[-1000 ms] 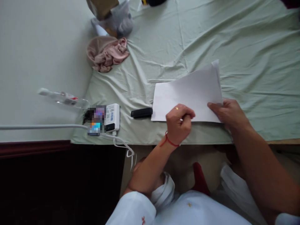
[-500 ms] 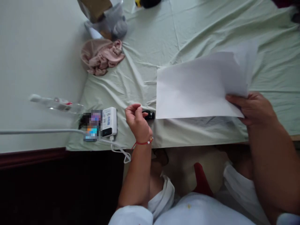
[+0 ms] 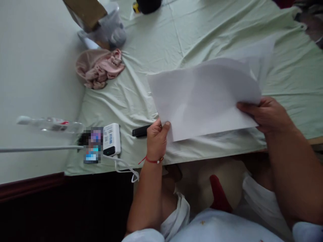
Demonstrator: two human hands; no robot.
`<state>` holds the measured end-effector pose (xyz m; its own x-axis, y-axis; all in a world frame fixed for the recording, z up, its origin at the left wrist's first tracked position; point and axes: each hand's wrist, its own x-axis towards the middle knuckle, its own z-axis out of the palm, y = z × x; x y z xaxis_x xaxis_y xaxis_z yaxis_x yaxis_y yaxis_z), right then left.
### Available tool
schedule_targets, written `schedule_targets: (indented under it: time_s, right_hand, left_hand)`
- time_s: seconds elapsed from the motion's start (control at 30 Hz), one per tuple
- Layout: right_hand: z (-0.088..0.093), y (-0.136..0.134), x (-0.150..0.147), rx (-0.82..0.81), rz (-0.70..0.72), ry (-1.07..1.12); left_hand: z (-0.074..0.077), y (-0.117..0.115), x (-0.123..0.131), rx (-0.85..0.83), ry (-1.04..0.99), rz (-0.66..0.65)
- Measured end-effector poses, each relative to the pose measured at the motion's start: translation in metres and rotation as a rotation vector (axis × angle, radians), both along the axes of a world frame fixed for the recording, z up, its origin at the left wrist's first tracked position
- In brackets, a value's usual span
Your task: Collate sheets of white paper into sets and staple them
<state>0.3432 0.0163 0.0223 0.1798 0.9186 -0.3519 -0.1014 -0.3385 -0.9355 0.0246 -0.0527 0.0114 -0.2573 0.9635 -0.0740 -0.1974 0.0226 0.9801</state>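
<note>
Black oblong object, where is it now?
In the head view, the black object lies left of centre on the green cloth, between the white device and the left hand, which partly hides it.

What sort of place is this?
Probably a room in a home, perhaps a bedroom: a rumpled pale green sheet covers the surface, with a crumpled pink cloth and a white device with a cable plugged in.
</note>
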Motion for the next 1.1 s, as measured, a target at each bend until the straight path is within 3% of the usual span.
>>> schedule_targets:
  time_s: [0.23, 0.43, 0.6, 0.8, 0.93, 1.1]
  right_hand:
    - [-0.013, 0.005, 0.013, -0.023, 0.068, 0.072]
    - [-0.013, 0.009, 0.012, 0.051, -0.06, 0.023]
    - [-0.012, 0.01, 0.006, 0.138, -0.152, -0.101]
    - [-0.012, 0.015, 0.002, 0.213, -0.26, -0.169]
    - [-0.014, 0.018, 0.001, 0.224, -0.242, -0.127]
    - [-0.014, 0.022, -0.006, 0.222, -0.278, -0.117]
  left_hand:
    - [-0.015, 0.003, 0.008, -0.097, 0.091, 0.134]
    - [-0.02, 0.01, 0.015, -0.11, 0.016, 0.024]
    - [-0.026, 0.014, 0.02, -0.117, 0.081, 0.121]
    - [-0.026, 0.017, 0.024, -0.097, 0.026, 0.085]
    - [-0.028, 0.015, 0.025, -0.125, 0.055, 0.165]
    - [-0.018, 0.009, 0.029, -0.146, -0.009, 0.157]
